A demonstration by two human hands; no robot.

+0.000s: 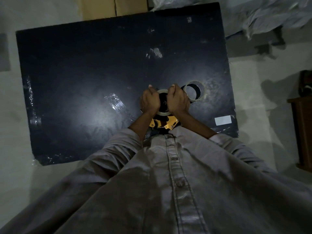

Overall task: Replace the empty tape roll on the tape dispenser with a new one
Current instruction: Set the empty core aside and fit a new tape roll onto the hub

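A tape dispenser (pixel 170 123) with a yellow and black frame lies on the black table (pixel 84 73) near its front edge. A clear tape roll (pixel 163 113) sits on the dispenser's black hub. My left hand (pixel 150 101) grips the roll's left side with curled fingers. Gripping its right side is my right hand (pixel 178 100). Both hands hide most of the roll. A second ring, thin and pale with a dark hollow middle (pixel 194 90), lies flat on the table just right of my right hand.
Shiny strips of stuck tape (pixel 116 102) mark the table left of the hands and along its left edge. A white label (pixel 222 120) sits at the front right corner. Crumpled plastic sheeting (pixel 270 16) lies beyond the far right corner. A wooden piece of furniture (pixel 303 125) stands at right.
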